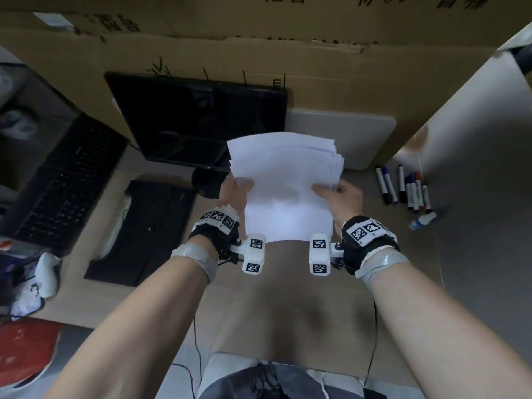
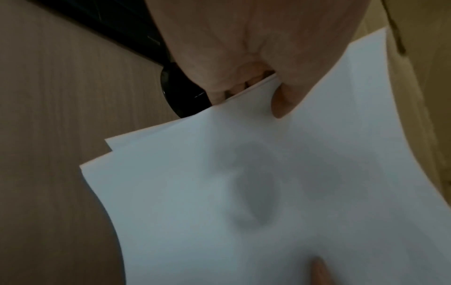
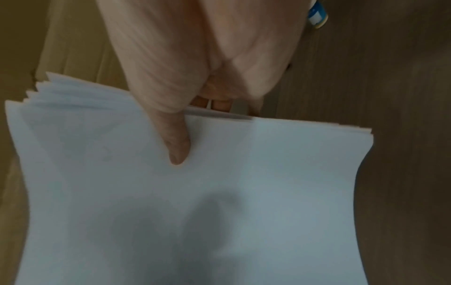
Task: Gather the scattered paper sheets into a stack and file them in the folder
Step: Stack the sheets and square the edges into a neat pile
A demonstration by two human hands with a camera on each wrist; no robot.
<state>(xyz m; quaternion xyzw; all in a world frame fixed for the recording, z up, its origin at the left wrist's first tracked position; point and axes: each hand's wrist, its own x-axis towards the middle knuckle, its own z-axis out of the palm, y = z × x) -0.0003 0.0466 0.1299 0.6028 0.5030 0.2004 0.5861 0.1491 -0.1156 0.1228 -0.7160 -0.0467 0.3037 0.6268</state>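
White paper stack (image 1: pixel 288 182), one, is pinched at its edges by your left hand (image 1: pixel 234 194) and right hand (image 1: pixel 342 197), above the counter (image 1: pixel 288 298); two grips holding

Nothing here reads cleanly: black printed characters run across the cardboard boxes (image 1: pixel 201 44) at the back but are cut off and blurred, the wrist bands (image 1: pixel 363 230) carry only black-and-white square marker codes, and the paper sheets (image 1: pixel 288 180) show blank white faces.
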